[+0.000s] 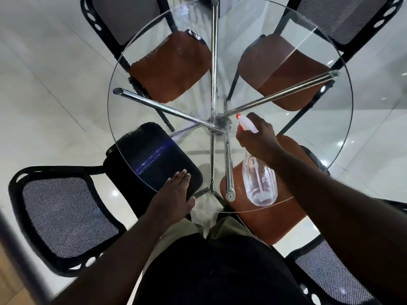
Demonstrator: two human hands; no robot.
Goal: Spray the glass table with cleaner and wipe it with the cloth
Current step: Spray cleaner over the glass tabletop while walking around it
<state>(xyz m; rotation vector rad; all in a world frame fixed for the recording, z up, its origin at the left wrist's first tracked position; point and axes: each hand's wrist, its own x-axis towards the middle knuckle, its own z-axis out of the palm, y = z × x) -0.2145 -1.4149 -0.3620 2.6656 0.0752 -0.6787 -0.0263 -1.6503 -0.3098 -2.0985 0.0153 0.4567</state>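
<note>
The round glass table (312, 137) fills the middle of your view, right in front of your body, and its near rim is close to your waist. Your right hand (257, 137) is over the near-right part of the glass, fingers wrapped round the neck of the clear spray bottle (259, 183). The bottle is tilted with its base towards you, and its white head with the orange nozzle (239, 116) points away, towards the table's centre. Whether a finger is pressing the trigger cannot be told. Your left hand (174, 194) lies flat on the near-left edge of the glass, fingers straight and close together, holding nothing. A fine wet speckle shows on the far-left part of the top. Through the glass you see the chrome legs (158, 106), tubes that spread out from a hub (217, 125) under the centre. Four chairs ring the table. There are brown seats at the far left (169, 69), the far right (284, 71) and the near right (271, 221), and a black seat (152, 155) at the near left, under your flat hand. All have black frames and grey mesh backs. Beneath everything is a glossy white tiled floor (44, 84).
</note>
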